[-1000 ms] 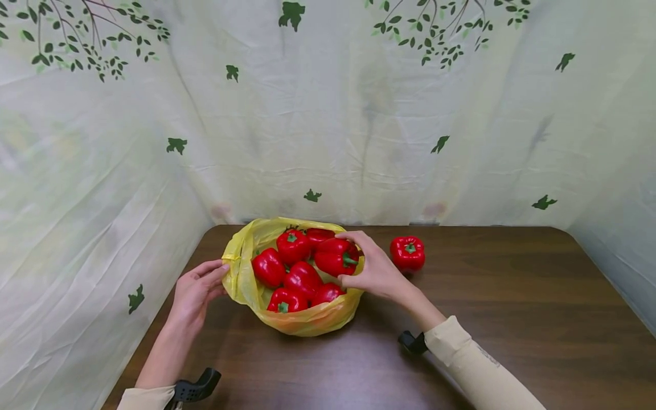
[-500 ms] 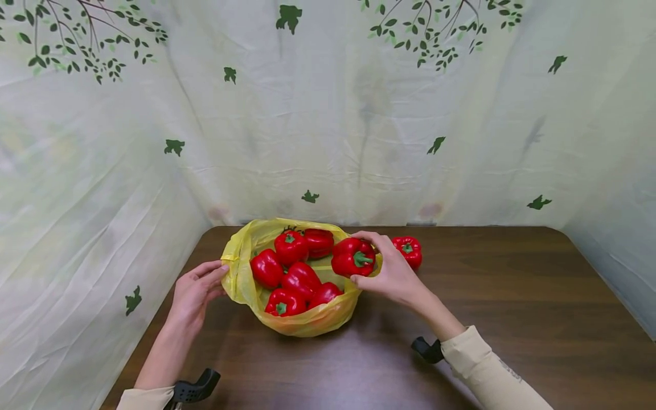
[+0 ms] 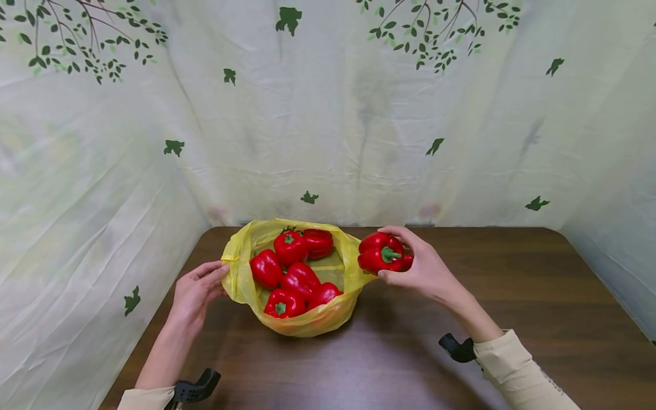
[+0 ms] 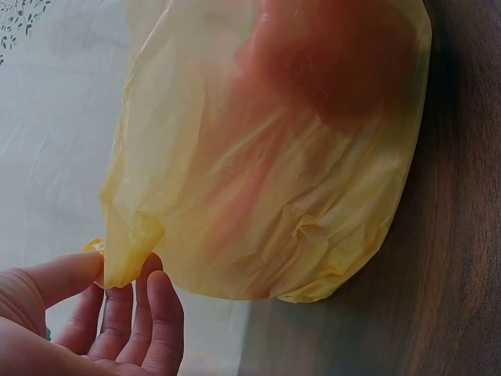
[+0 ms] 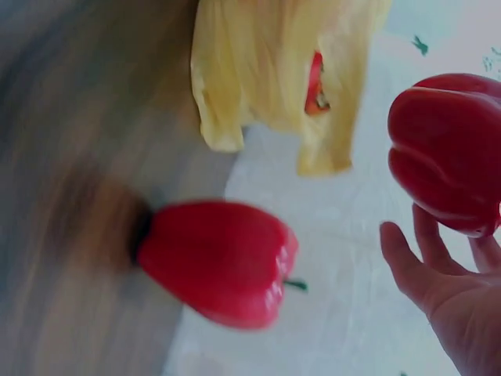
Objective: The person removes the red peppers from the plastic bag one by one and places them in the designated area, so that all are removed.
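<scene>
A yellow plastic bag point(image 3: 237, 279) stands with its mouth wide on the table, several red bell peppers point(image 3: 300, 279) inside. At its left rim, my left hand point(image 3: 192, 296) pinches the plastic between thumb and fingers, plain in the left wrist view, where the peppers show blurred through the film. Just beyond the right rim, my right hand point(image 3: 427, 266) holds a red bell pepper point(image 3: 376, 253) by its sides above the table, green stem toward the head camera. Another bell pepper point(image 5: 219, 262) stands upright on the table in the right wrist view; in the head view the hand and held pepper mostly hide it.
The brown wooden table point(image 3: 512, 296) extends to the right and toward the front. A pale curtain point(image 3: 359, 125) with leaf prints hangs behind it and along both sides. Black camera mounts point(image 3: 456, 347) sit at the wrists.
My right hand has lifted a bell pepper out of the bag and carried it right, past the rim, in front of the pepper on the table. The left hand keeps its place on the bag.
</scene>
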Demonstrator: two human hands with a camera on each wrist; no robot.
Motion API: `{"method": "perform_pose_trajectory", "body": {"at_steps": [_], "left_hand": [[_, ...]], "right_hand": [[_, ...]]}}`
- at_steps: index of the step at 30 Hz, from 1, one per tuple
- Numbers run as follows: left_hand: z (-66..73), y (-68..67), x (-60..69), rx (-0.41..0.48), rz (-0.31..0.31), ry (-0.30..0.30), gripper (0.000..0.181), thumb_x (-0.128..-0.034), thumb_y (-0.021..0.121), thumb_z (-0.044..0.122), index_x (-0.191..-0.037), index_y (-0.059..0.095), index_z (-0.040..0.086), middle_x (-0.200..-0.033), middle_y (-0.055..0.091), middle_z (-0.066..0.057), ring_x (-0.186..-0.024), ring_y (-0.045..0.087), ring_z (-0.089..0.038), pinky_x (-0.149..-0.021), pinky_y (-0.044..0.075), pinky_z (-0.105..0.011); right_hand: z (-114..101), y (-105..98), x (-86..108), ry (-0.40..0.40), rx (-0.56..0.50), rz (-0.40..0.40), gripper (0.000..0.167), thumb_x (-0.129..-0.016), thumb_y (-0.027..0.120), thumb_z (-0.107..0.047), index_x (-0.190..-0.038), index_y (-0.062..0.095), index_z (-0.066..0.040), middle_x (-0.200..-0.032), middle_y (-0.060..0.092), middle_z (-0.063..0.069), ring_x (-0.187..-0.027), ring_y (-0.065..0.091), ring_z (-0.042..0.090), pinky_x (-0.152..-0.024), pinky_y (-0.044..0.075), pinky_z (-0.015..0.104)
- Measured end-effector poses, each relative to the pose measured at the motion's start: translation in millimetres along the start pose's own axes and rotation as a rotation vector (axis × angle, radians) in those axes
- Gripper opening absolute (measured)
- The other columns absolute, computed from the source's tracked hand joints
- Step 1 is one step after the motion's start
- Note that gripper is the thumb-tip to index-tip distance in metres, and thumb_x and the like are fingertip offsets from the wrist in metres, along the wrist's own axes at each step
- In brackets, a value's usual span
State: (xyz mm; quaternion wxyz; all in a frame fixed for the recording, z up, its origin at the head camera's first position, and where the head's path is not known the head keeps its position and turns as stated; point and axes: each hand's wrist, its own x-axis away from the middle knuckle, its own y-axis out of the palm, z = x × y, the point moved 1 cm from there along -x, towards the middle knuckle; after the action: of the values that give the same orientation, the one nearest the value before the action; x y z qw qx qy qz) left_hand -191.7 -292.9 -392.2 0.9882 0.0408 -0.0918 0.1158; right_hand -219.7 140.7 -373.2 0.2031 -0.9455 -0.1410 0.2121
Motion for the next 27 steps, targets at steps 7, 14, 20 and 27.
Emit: {"method": "perform_pose_trajectory", "body": {"at_steps": [7,14,20,27], "left_hand": [[-0.6,-0.5,0.4,0.01,0.01,-0.009,0.014,-0.09,0.074,0.023,-0.1,0.071,0.014,-0.093,0.068,0.003,-0.077,0.067,-0.014,-0.072,0.057,-0.027],[0.0,-0.8,0.6,0.02,0.002,-0.017,0.012,-0.09,0.074,0.023,-0.099,0.071,0.015,-0.094,0.068,0.003,-0.077,0.067,-0.013,-0.073,0.057,-0.027],[0.0,-0.1,-0.6,0.015,0.003,-0.02,0.012,-0.09,0.074,0.023,-0.099,0.071,0.015,-0.093,0.068,0.003,-0.077,0.067,-0.013,-0.072,0.057,-0.026],[-0.6,-0.5,-1.8,0.015,0.008,-0.035,0.014,-0.0899,0.074,0.023,-0.1,0.07,0.015,-0.095,0.067,0.003,-0.078,0.067,-0.013,-0.073,0.057,-0.026]], "right_hand": [[1,-34,4.6,-0.034,0.076,0.019,0.066,-0.077,0.083,-0.014,-0.135,0.052,-0.025,-0.127,0.055,-0.004,-0.111,0.055,0.019,-0.085,0.054,0.035],[9,-63,8.3,0.024,0.137,0.047,0.071,-0.075,0.084,-0.011,-0.135,0.047,-0.02,-0.129,0.053,-0.001,-0.111,0.054,0.021,-0.084,0.053,0.028],[22,-80,13.4,0.065,0.168,0.041,0.065,-0.078,0.083,-0.014,-0.133,0.049,-0.02,-0.126,0.054,0.0,-0.107,0.055,0.022,-0.078,0.055,0.033],[44,-96,18.0,0.117,0.219,0.005,0.064,-0.081,0.081,-0.02,-0.136,0.047,-0.017,-0.124,0.056,0.007,-0.106,0.056,0.027,-0.078,0.055,0.035]]}}
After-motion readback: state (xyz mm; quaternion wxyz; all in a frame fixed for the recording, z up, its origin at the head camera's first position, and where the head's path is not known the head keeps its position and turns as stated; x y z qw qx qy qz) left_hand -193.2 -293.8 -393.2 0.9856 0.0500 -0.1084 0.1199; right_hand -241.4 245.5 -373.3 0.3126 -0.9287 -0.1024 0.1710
